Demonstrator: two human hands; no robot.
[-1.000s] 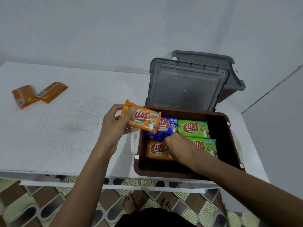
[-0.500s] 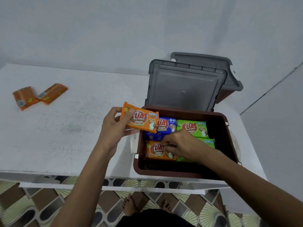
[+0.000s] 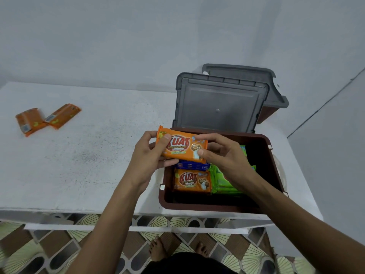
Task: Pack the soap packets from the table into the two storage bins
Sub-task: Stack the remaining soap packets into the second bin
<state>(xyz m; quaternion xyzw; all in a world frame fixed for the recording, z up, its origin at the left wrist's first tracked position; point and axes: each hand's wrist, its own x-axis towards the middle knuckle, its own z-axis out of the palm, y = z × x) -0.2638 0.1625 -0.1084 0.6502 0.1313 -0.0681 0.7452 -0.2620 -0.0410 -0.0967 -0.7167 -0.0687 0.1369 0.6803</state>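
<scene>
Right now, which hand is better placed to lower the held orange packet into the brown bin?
Probably right. The right hand hangs over the brown bin, pinching the orange packet; the left hand grips it mostly outside the left rim.

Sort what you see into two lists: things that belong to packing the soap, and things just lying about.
Belong: held packet, in left hand and right hand; far-left packet and neighbouring packet on the table; open bin; packed packets; rear bin.
Just there: raised lid, floor tiles.
</scene>
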